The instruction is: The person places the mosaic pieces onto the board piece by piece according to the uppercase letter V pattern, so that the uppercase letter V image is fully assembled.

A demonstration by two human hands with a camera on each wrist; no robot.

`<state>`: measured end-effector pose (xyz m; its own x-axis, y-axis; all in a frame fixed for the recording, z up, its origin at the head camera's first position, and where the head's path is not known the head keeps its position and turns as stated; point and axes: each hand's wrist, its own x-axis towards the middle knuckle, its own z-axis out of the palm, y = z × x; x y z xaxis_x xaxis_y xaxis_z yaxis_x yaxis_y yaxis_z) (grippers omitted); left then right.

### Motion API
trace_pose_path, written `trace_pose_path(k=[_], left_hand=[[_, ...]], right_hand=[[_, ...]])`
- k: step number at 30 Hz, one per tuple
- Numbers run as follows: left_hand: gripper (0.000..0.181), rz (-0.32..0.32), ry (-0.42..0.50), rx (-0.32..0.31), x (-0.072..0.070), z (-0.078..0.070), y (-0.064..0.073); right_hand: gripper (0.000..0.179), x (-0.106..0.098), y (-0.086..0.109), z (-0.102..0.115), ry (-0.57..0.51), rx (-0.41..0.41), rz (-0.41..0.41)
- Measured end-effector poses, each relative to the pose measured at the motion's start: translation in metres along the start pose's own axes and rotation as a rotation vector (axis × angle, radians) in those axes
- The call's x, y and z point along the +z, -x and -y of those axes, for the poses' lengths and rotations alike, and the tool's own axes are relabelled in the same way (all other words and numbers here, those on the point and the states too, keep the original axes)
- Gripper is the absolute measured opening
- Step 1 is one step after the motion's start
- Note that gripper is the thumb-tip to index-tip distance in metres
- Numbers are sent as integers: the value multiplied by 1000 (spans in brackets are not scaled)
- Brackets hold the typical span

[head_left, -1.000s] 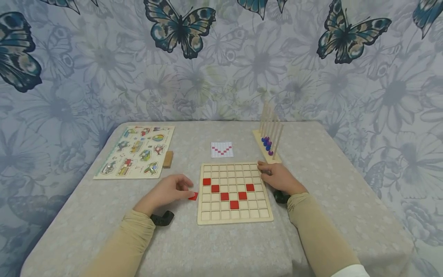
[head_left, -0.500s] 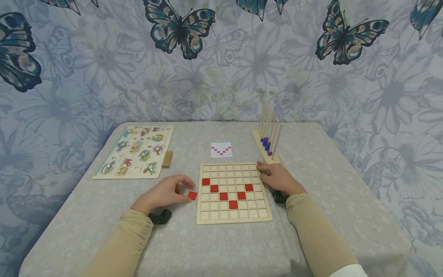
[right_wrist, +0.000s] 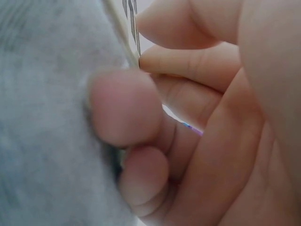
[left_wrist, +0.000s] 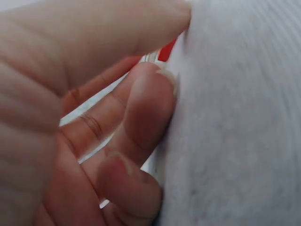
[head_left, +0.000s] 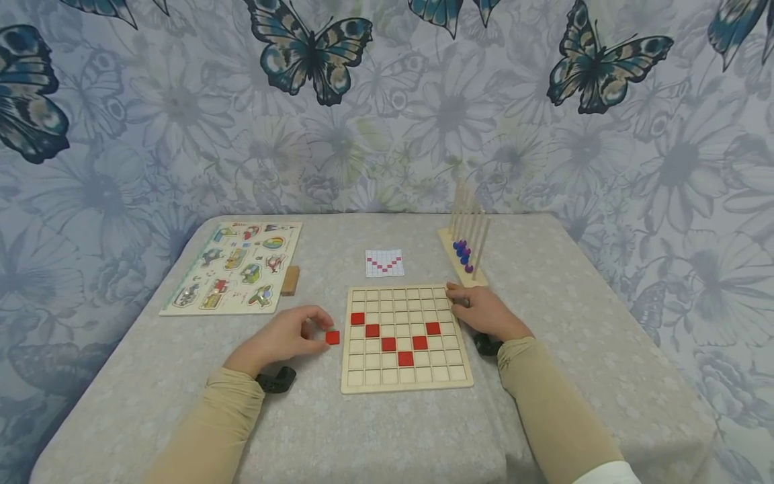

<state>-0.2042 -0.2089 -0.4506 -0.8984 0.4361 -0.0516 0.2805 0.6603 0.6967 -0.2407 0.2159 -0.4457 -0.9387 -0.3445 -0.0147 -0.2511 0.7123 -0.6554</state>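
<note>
A pale wooden grid board [head_left: 408, 388] lies in front of me in the head view, with several red square tiles [head_left: 389, 344] set in its cells in a V-like line. At its left side my left hand [head_left: 287, 334] pinches another red tile [head_left: 332, 337] between thumb and fingertips, low over the cloth. In the left wrist view a bit of red [left_wrist: 167, 51] shows between the thumb and the curled fingers. My right hand [head_left: 488, 311] holds the board's upper right corner with index finger and thumb; its other fingers rest on the cloth in the right wrist view.
Behind the board lies a small card [head_left: 384, 263] with a printed pink V pattern. A picture puzzle board [head_left: 226, 269] and a wooden block [head_left: 291, 281] are at the left. A peg stand [head_left: 446, 240] with blue and purple beads stands behind my right hand.
The loose red tile has shifted slightly away from me at my left fingertips, and more of its top shows. My right hand stays at the board's corner. The view has drifted slightly.
</note>
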Motion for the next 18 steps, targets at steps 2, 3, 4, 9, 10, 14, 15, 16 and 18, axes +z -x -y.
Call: trace_pose_path(k=[2,3,4,9,10,14,15,16,18], left_hand=[[30,-5,-12,-3,-1,0,1],[29,-7,-12,-3,-2,0,1],[28,-6,-11,-1,-2,0,1],[27,-6,-8,-1,-2,0,0],[26,-8,-9,-2,-2,0,1],[25,-16,-14,3,-2,0,1],[25,-19,-15,8,-2,0,1],[25,-21,-17,11,-2,0,1],[26,-20,-16,15,-2,0,1]], right_hand=[[46,0,0,0,5,-4,-1],[46,0,-1,0,5,-5,1],[46,0,0,0,5,-5,0],[45,0,0,-1,-5,-12,6],[46,0,0,0,-11,-12,8],[46,0,-1,0,-5,-16,9],[46,0,-1,0,1,-17,6],[46,0,-1,0,8,-17,4],[46,0,-1,0,18,-18,1]])
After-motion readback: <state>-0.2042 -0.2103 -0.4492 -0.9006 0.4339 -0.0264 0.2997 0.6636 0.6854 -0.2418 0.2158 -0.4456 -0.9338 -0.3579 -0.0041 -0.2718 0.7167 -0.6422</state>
